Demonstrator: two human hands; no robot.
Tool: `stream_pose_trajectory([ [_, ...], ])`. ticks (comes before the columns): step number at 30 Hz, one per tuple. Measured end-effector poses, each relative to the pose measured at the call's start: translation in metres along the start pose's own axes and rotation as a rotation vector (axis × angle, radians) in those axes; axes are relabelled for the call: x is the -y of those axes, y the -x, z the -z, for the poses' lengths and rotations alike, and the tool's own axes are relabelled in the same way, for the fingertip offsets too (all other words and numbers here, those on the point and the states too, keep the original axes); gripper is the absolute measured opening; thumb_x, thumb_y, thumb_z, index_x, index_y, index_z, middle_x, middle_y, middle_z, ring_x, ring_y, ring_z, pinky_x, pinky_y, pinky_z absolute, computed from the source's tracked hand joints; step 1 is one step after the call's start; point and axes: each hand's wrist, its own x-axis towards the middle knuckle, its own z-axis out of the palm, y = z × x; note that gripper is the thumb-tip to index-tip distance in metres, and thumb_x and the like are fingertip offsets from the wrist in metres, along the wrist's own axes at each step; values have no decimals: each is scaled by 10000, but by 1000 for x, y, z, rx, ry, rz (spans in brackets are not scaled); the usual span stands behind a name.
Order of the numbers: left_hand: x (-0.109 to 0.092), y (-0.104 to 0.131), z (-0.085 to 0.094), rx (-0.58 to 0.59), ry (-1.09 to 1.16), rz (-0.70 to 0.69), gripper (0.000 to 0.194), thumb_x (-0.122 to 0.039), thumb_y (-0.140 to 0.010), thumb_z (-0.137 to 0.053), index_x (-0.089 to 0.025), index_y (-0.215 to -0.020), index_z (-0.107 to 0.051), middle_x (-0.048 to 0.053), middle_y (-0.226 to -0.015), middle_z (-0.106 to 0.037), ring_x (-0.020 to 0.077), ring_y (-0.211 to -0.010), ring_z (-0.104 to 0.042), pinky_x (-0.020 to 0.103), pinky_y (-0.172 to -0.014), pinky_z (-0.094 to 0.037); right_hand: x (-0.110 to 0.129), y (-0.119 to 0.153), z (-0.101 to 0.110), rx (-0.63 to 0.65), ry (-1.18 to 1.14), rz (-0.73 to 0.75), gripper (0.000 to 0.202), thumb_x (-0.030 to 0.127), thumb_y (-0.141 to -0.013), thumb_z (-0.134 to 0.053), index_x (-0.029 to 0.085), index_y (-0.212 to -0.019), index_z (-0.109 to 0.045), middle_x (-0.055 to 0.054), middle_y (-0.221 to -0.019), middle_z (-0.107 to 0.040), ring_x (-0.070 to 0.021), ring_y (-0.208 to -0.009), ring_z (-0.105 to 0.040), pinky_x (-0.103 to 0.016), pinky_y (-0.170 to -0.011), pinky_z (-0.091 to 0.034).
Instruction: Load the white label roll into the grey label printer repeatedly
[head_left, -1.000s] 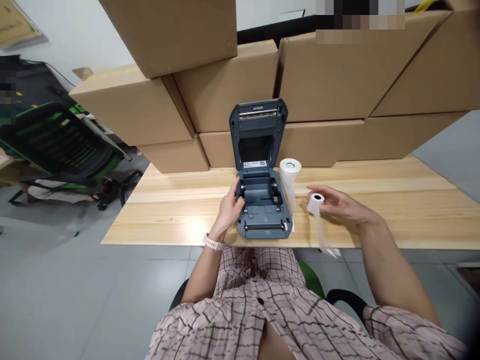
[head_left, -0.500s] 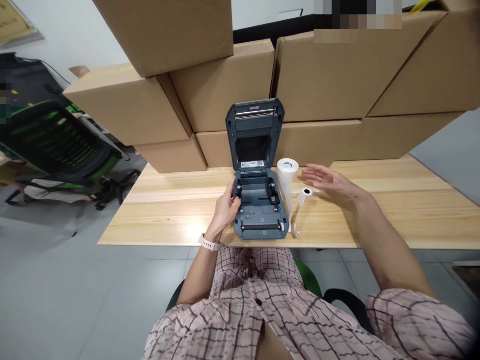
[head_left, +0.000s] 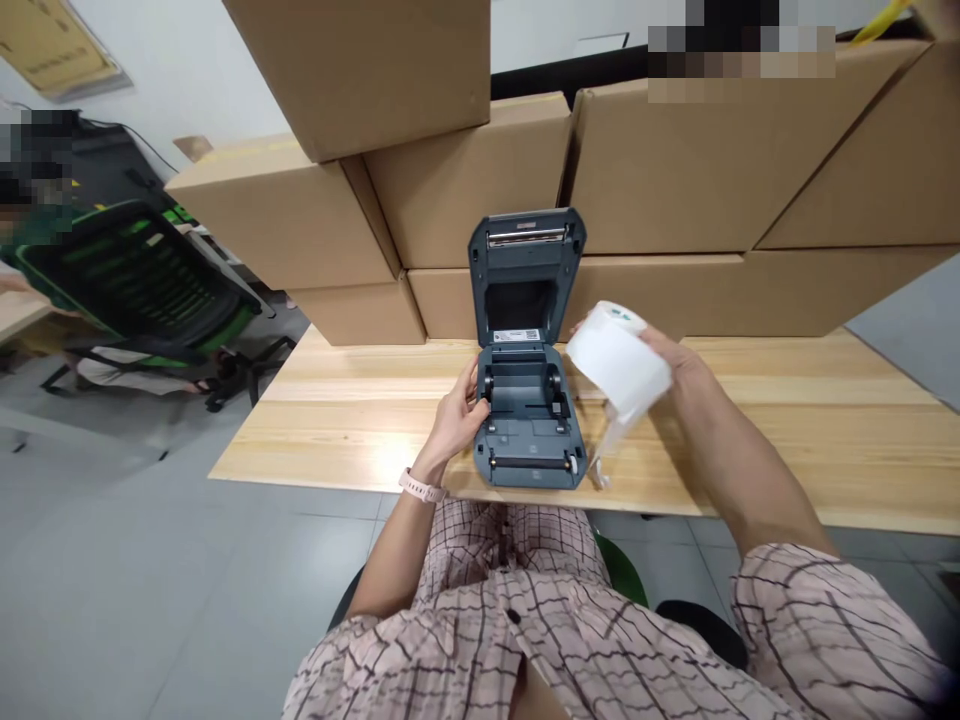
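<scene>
A dark grey label printer [head_left: 529, 425] stands on the wooden table with its lid raised and its inside exposed. My left hand [head_left: 459, 415] grips the printer's left side, thumb over the edge. To the right of the printer, my right hand [head_left: 667, 355] holds a large white paper roll [head_left: 619, 365] in the air, tilted, with its loose paper hanging down; the roll hides part of the fingers. Below it, a narrow strip of white paper [head_left: 600, 475] lies by the printer's front right corner. The smaller roll is hidden behind the large one's paper.
Cardboard boxes [head_left: 667, 170] are stacked along the back of the wooden table [head_left: 787, 430], with one higher box [head_left: 375, 70] at the upper left. A black and green office chair [head_left: 142, 280] and a person [head_left: 45, 215] are at the far left.
My right hand has taken hold of the large roll, which has been lifted from beside the printer and tilted. My left hand stays on the printer. The view has shifted slightly.
</scene>
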Motion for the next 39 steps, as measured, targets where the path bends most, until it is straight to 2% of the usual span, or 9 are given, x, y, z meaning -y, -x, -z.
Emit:
stream_pose_trajectory([
  [2, 0, 0, 0, -1, -2, 0, 913, -211, -873, -634, -212, -1730, -320, 157, -1659, -581, 280, -1493, -610, 477, -1264, -467, 25, 5, -7, 120, 9, 68, 872, 839, -647, -821, 296, -1315, -680, -143, -1387, -747, -374, -1145, -748, -494, -899, -613],
  [4, 1, 0, 1, -8, -14, -2, 893, -217, -877, -636, -217, -1722, -347, 154, -1674, -565, 289, -1506, -598, 485, -1267, -464, 51, 1, -24, 270, 130, 108, 893, 788, -628, -868, 260, -1322, -681, -142, -1333, -765, -364, -1111, -748, -479, -898, -605],
  [9, 2, 0, -1, -28, -62, 2, 873, -214, -878, -619, -235, -1714, -368, 150, -1684, -552, 309, -1489, -612, 537, -1273, -447, 91, -31, -87, 512, 898, 89, 677, 635, -677, -884, 215, -1182, -719, -98, -1173, -792, -329, -1021, -732, -421, -879, -560],
  [13, -2, 2, -2, -37, -116, -14, 848, -202, -889, -582, -237, -1710, -375, 152, -1687, -547, 305, -1468, -627, 541, -1256, -461, 86, -47, -117, 503, 1164, 49, 605, 591, -721, -855, 212, -1172, -721, -116, -1188, -797, -348, -1013, -737, -405, -820, -534],
  [22, -6, 3, -3, -62, -145, 6, 834, -152, -881, -608, -305, -1683, -433, 101, -1637, -615, 301, -1365, -686, 505, -1144, -552, 50, -62, -128, 532, 1267, -54, 758, 736, -807, -787, 134, -1265, -751, -189, -1205, -811, -370, -1039, -761, -415, -839, -566],
  [26, -5, 4, -3, -66, -173, 17, 799, -157, -904, -594, -312, -1674, -448, 86, -1621, -632, 284, -1305, -708, 494, -1128, -550, 46, -26, -127, 385, 1205, 172, 739, 650, -958, -689, 123, -1475, -666, -223, -1475, -701, -425, -1324, -674, -548, -1091, -542],
  [29, -5, 5, -3, -77, -172, 12, 758, -173, -917, -582, -279, -1659, -471, 99, -1597, -651, 270, -1292, -715, 459, -1120, -553, 36, 25, -136, 328, 1151, 300, 621, 561, -1087, -535, 200, -1590, -581, -147, -1666, -566, -354, -1537, -538, -547, -1252, -457],
  [34, -6, 6, -5, -105, -193, 26, 697, -195, -920, -588, -256, -1612, -539, 93, -1517, -711, 263, -1269, -729, 424, -1110, -556, 5, 95, -177, 119, 1158, 378, 584, 545, -1087, -575, 282, -1608, -557, -128, -1729, -486, -341, -1608, -467, -583, -1262, -485],
  [39, -8, 6, -5, -105, -224, 57, 669, -218, -934, -577, -220, -1603, -550, 112, -1481, -730, 279, -1266, -726, 444, -1106, -557, -11, 106, -200, -35, 1215, 397, 561, 523, -1075, -608, 264, -1571, -569, -169, -1724, -480, -351, -1613, -458, -617, -1237, -511],
])
